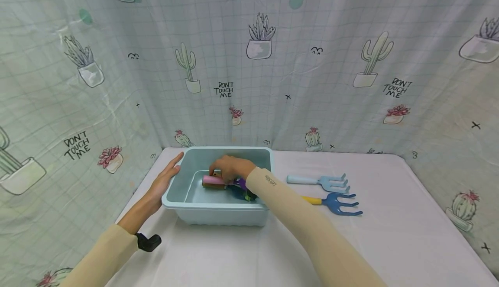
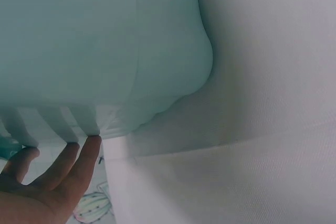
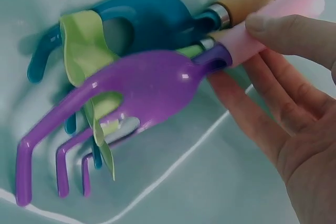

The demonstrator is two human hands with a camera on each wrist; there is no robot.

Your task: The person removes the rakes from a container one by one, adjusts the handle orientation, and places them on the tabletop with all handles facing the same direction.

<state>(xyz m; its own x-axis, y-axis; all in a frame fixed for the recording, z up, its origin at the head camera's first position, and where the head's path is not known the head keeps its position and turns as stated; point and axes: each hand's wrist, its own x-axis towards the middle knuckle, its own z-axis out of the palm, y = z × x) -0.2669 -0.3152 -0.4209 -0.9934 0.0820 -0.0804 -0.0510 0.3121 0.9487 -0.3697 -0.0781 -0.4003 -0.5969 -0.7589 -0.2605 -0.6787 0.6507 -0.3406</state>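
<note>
Pale blue, one rectangular tub point(image 1: 222, 217) stands on the white worktop point(image 1: 374, 183), with three garden tools inside it: one purple rake point(image 3: 152, 85), one teal tool point(image 3: 152, 19) with a wooden handle, and one light-green piece point(image 3: 86, 40), partly hidden between the other two. Three bent prongs show on the purple rake, which lies uppermost in the right wrist view.

The right hand point(image 1: 231, 169) reaches into the tub, thumb on top of the rake's one pink handle point(image 3: 289, 11) and fingers beneath, pinching it. The left hand point(image 1: 161, 183) is at the tub's left side; three of its fingers show in the left wrist view, stretched out and slightly spread, tips against the outer wall.

Two more rakes lie just right of the tub: one light-blue rake point(image 1: 329, 183) and, nearer the person, one dark-blue rake point(image 1: 336, 204) with a yellow handle and three prongs. Two beige sleeves cover the forearms; one black device point(image 1: 148, 242) sits at the left wrist.
</note>
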